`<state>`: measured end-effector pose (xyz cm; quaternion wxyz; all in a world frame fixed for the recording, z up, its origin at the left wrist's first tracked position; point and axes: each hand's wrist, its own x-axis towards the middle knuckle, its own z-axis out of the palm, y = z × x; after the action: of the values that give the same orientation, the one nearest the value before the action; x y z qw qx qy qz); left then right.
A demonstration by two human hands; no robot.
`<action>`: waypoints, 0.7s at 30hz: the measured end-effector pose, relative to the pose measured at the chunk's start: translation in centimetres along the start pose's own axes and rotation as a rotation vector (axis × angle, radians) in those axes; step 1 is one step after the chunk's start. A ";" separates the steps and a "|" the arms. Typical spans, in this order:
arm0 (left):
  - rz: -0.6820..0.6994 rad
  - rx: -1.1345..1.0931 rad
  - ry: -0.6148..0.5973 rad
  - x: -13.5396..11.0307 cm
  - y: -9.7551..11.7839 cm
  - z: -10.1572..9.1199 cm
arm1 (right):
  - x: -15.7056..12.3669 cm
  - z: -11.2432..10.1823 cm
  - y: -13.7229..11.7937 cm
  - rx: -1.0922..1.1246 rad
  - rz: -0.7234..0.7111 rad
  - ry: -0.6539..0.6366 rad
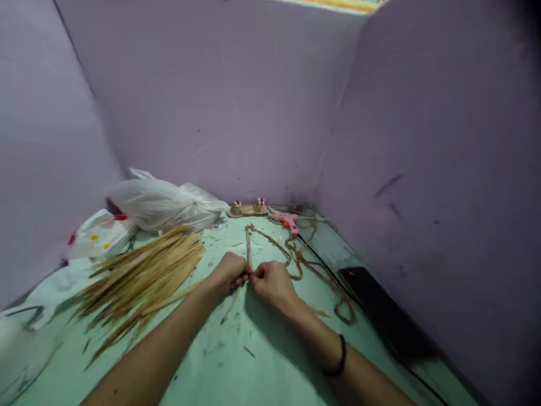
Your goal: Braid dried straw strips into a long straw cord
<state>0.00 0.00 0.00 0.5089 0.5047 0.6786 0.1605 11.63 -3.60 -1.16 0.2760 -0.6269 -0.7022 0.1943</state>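
My left hand and my right hand meet over the middle of the green surface, fingertips closed together. Between them they pinch the near end of a brown cord. From the hands the cord runs straight away from me, then bends sharply back to the right into loose twisted rope. Exactly how the fingertips grip it is hidden. Left of my left hand lies a fanned bundle of dry straw-coloured leaf strips.
A pink glue gun with a black cable lies at the back right, near a woven straw piece with small red-and-white decorations. White plastic bags sit back left. A black flat object lies along the right wall. Purple walls enclose the surface.
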 end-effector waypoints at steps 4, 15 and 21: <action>0.132 -0.075 -0.086 0.1 -0.6 -0.5 | -1.0 0.6 0.2 -0.018 -0.105 0.070; 0.270 -0.242 -0.087 -0.7 -0.9 -0.3 | -0.8 -0.2 0.5 0.154 -0.036 0.318; 0.303 -0.213 -0.132 -0.3 -1.0 -0.5 | 1.2 -0.3 1.7 0.582 0.174 0.086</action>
<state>-0.94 -0.55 -0.37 0.5727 0.5537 0.5394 0.2727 13.10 -2.20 -1.79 0.4555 -0.5871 -0.5484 0.3836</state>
